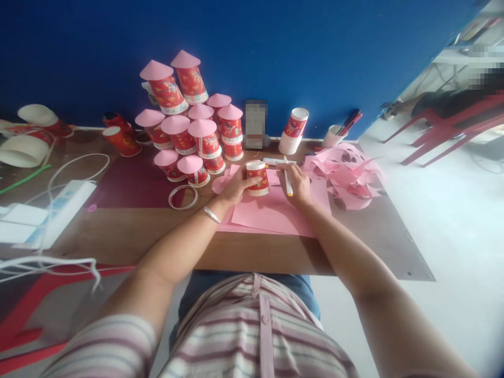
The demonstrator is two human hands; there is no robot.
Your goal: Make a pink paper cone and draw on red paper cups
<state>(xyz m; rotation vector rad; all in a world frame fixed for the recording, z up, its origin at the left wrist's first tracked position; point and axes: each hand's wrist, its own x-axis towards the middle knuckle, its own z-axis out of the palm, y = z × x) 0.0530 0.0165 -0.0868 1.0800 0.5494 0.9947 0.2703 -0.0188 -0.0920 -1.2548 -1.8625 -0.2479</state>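
Note:
My left hand (235,185) is wrapped round the side of a red printed paper cup (258,181) with a white rim, which stands over the pink paper sheets (271,212). In my right hand (297,185) is a white marker pen (289,181) with a yellow-orange end pointing down towards me. The pen is a little to the right of the cup, apart from it. Another white pen (273,162) lies just behind the cup.
Several red cups with pink cone tops (202,128) stand left of my hands, some stacked. Pink paper scraps (346,173) lie on the right. Behind are stacked cups (294,128) and a pen cup (334,136). A tape roll (183,197) and a power strip (59,212) are leftward.

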